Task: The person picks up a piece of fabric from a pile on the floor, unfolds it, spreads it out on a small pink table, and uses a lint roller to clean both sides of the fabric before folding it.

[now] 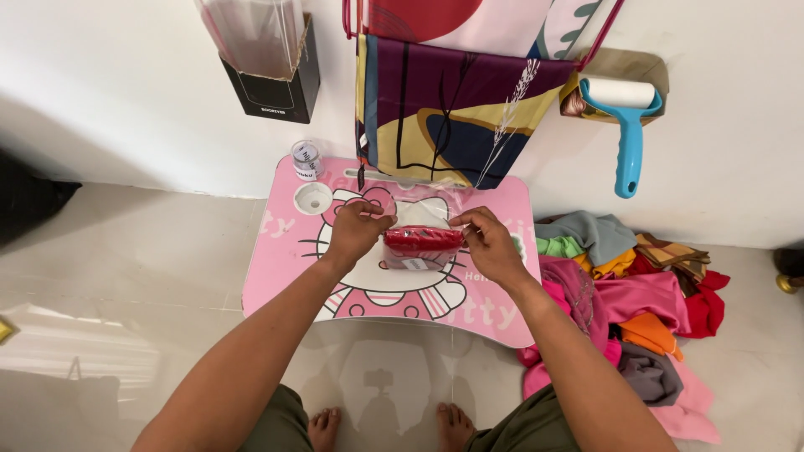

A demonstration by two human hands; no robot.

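Both hands, left hand (pixel 356 230) and right hand (pixel 490 243), pinch the ends of a folded red cloth (pixel 421 241) in a clear bag, keeping it flat over the pink bench (pixel 285 268).

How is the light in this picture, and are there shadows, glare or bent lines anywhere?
Head view: bright, even daylight; the red folded cloth between the left hand and right hand is sharp. A soft shadow of the person falls on the glossy floor below the pink lap table, with pale reflections at lower left. The wide lens bends the edges; the clear bag at the top shows slight glare.
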